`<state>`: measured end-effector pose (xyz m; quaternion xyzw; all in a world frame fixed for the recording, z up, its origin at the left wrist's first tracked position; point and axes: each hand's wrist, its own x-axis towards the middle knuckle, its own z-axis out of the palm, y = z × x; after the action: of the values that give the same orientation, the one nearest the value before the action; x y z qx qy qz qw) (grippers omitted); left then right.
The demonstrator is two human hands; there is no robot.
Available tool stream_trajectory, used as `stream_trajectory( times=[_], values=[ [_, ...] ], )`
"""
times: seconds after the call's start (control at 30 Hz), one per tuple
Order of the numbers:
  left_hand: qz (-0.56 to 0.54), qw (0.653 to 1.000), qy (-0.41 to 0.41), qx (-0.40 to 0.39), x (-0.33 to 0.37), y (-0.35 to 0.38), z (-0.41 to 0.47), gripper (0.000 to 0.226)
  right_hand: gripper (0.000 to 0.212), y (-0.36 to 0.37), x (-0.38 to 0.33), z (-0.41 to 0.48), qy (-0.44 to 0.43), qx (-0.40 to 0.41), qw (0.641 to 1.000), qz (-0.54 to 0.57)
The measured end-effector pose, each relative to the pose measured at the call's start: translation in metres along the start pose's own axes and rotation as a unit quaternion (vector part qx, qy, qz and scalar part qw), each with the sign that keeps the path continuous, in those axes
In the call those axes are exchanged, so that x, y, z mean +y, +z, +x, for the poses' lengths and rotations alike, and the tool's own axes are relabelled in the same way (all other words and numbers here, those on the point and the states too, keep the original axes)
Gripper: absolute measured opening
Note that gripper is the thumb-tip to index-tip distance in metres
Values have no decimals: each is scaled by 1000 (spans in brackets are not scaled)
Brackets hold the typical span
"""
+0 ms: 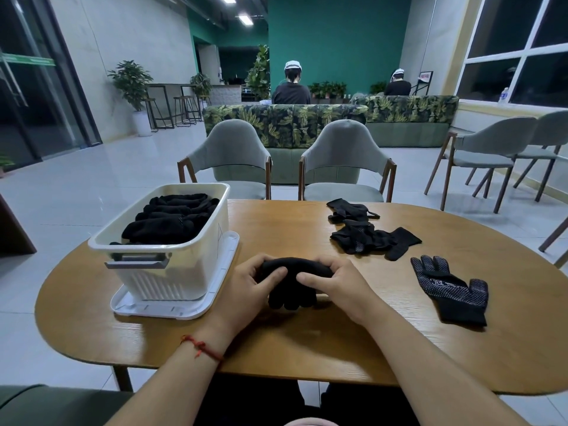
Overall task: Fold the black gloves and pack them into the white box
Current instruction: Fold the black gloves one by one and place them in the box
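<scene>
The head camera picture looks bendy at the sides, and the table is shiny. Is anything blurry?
Head view: the wide lens tilts the window frames and glass door outward; ceiling lights leave soft glare on the table and floor; the left hand, right hand and held glove look sharp; the packed gloves in the white box merge into one dark mass.

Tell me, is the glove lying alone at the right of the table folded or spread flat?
Spread flat. The lone glove lies on the table with fingers splayed and dotted palm up.
</scene>
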<state>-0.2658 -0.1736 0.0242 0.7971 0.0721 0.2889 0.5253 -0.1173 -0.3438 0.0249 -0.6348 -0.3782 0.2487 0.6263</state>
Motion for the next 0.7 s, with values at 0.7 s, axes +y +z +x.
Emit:
stream_trajectory(
  times=[0.7],
  values=[
    [-201,954,-179,-131,7,-4,4,54,25,-5,8,10,54,44,992,105]
  ],
)
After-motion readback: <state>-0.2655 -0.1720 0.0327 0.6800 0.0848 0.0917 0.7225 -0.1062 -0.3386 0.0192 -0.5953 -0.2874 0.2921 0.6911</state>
